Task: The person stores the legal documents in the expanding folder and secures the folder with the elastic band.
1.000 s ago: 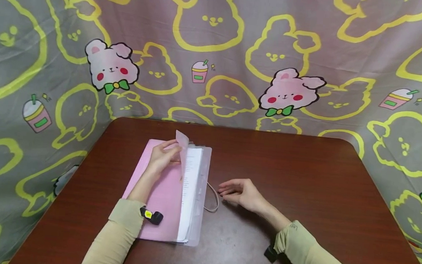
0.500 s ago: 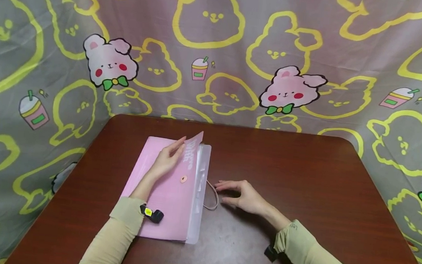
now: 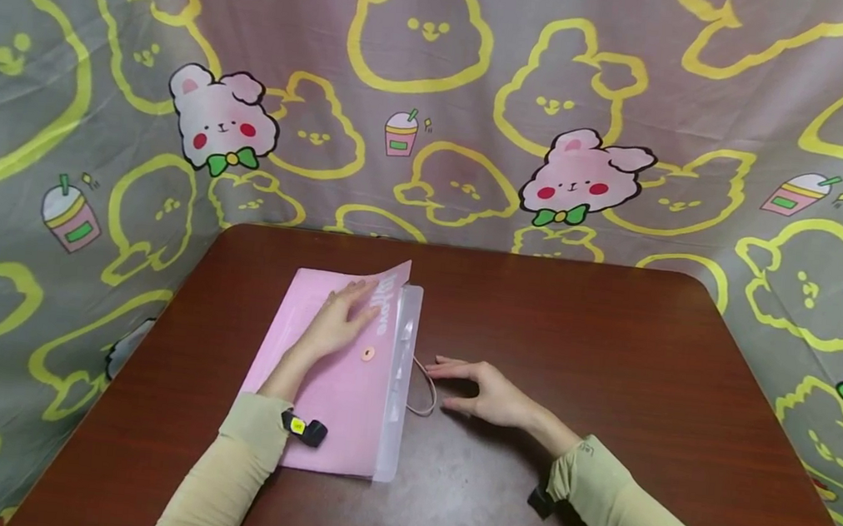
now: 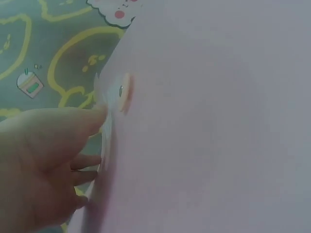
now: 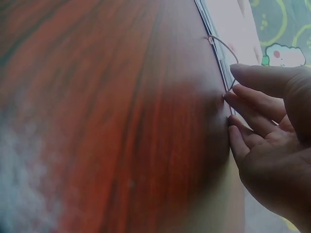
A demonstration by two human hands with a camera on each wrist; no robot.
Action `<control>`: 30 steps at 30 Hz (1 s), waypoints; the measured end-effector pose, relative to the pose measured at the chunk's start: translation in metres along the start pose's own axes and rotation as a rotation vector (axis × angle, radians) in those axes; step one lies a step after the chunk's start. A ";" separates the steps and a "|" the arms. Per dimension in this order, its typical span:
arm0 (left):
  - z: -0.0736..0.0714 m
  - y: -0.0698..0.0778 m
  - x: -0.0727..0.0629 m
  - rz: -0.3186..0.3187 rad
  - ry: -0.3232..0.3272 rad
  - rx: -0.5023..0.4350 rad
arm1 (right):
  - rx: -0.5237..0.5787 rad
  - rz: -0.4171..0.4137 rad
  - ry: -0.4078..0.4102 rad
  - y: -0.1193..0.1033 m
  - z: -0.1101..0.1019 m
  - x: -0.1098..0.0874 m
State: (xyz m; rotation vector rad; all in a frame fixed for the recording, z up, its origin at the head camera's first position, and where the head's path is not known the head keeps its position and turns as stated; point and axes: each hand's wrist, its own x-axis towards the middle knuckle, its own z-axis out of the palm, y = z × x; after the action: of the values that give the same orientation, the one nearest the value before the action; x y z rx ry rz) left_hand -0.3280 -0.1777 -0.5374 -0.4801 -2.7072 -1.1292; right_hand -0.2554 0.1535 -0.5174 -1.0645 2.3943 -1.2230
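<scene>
A pink document folder [image 3: 335, 423] lies on the table, its cover down over the papers and its far right corner lifted. A round button [image 3: 368, 354] sits on the cover, near white lettering; the left wrist view shows this button [image 4: 125, 93] close up. My left hand [image 3: 333, 329] rests on the cover with its fingers extended. From the folder's right side, past a clear plastic edge [image 3: 394, 428], sticks out a thin elastic loop [image 3: 434, 399]. Beside that loop is my right hand [image 3: 488, 394], fingers loosely bent with nothing gripped; its fingertips are right at the loop.
The brown wooden table [image 3: 609, 355] extends to the right of the folder. A patterned cloth [image 3: 469, 67] hangs around the table's back and sides. Each wrist wears a small black camera, such as the left wrist camera [image 3: 305, 428].
The cover, earlier lifted by my left hand with white papers showing, has come down to the right over them. My left hand now lies flatter on it. My right hand has barely moved.
</scene>
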 end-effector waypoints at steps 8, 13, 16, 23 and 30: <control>-0.033 0.031 -0.022 -0.076 -0.144 0.227 | -0.026 -0.016 0.000 0.000 0.001 -0.001; -0.053 0.028 -0.032 -0.028 -0.223 0.374 | -0.063 -0.033 0.006 -0.001 0.001 -0.002; -0.062 0.025 -0.038 -0.010 -0.265 0.443 | -0.084 -0.039 0.005 -0.002 0.003 -0.002; -0.079 0.013 -0.050 0.001 -0.326 0.535 | -0.209 -0.015 0.003 -0.004 0.007 -0.003; -0.091 0.001 -0.065 -0.034 -0.379 0.547 | -0.231 -0.112 0.036 0.016 0.012 -0.001</control>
State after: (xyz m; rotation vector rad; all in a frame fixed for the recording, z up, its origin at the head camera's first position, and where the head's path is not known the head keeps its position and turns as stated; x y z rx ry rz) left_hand -0.2646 -0.2571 -0.4906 -0.6000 -3.1773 -0.2784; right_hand -0.2564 0.1536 -0.5378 -1.2685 2.5833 -1.0247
